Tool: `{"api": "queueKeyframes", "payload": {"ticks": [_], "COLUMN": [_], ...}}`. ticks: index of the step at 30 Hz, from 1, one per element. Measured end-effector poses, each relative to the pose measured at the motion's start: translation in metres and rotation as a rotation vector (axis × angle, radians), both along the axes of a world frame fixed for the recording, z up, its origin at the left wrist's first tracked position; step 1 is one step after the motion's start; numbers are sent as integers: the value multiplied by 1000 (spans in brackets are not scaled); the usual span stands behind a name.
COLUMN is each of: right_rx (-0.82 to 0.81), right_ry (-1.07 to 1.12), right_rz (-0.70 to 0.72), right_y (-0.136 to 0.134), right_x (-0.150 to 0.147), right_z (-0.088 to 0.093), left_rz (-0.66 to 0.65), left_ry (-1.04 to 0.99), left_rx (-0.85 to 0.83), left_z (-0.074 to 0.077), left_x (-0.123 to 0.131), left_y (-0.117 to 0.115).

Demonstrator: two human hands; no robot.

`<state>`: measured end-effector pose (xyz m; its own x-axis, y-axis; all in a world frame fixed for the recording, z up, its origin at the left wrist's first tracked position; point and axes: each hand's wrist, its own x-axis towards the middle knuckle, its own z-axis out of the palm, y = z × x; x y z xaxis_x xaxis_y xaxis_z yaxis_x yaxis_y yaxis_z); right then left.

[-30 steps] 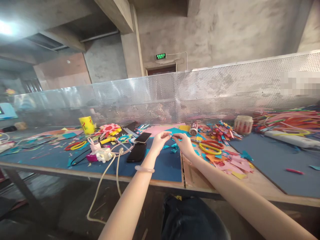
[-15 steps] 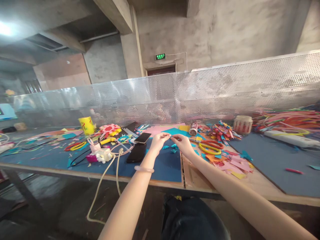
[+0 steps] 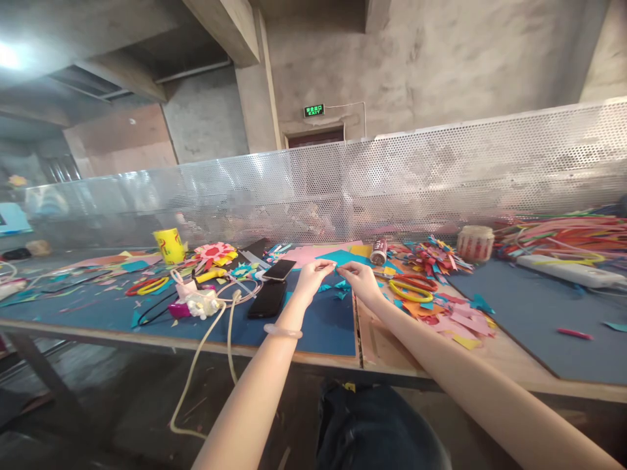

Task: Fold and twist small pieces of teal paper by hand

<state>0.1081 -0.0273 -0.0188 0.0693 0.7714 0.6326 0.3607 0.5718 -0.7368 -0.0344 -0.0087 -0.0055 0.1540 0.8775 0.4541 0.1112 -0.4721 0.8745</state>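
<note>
My left hand [image 3: 312,281], with a pale bangle on the wrist, is closed in a pinch above the table. Facing it, my right hand [image 3: 360,279] pinches too, fingertips almost meeting the left ones. Between them is a tiny bit of blue paper [image 3: 336,266], mostly hidden by the fingers. Below the hands lie small folded blue paper pieces [image 3: 341,295] on the blue board [image 3: 313,333]. Behind them is a larger blue paper sheet [image 3: 337,256]. Two dark phones, one nearer [image 3: 267,299] and one farther [image 3: 279,269], rest left of my left hand.
Right of my right hand lie yellow-handled scissors [image 3: 410,291], pink paper scraps [image 3: 467,320] and a tipped can [image 3: 379,252]. A glass jar [image 3: 475,244] and a white power strip [image 3: 573,271] stand farther right. Leftward are a hot glue gun [image 3: 210,275], cables and a yellow cup [image 3: 169,246].
My fingertips have shifted very slightly around the small blue paper, with the right fingers a little apart from the left. Everything else stays in place.
</note>
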Motion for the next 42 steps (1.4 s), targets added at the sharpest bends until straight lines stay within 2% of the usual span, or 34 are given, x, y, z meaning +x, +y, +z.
{"api": "queueKeyframes", "payload": {"ticks": [4,8,12,18,22,29,34,37,42], "right_rx": [5,86,177,36,-1,124,179,169,42], "right_ry": [21,-117,-213,-62,-73,-317,-455,-400,-122], "right_rz": [-28,-67,-65,21,71,-99,-237,-224,-116], "right_y": [4,6,1,1,6,4,-1,0,7], "right_x": [4,1,-2,3,7,4,-4,-5,0], "right_z": [-1,-4,-4,0,0,-2,-6,-6,-4], "left_rz": [-28,-86,-85,-121,-94,-121,-101,-96,-119], "left_ry": [-29,-8,-37,-90,-90,-232,-246,-223,-201], "left_rx": [-5,-19,-7,-8,-3,-87,-112,-120,-128], "left_z": [-2,-3,-5,-4,-3,-5,-4,-4,-5], "left_x": [1,2,2,1,1,3,3,3,2], "left_y": [2,1,3,3,4,4,3,3,6]}}
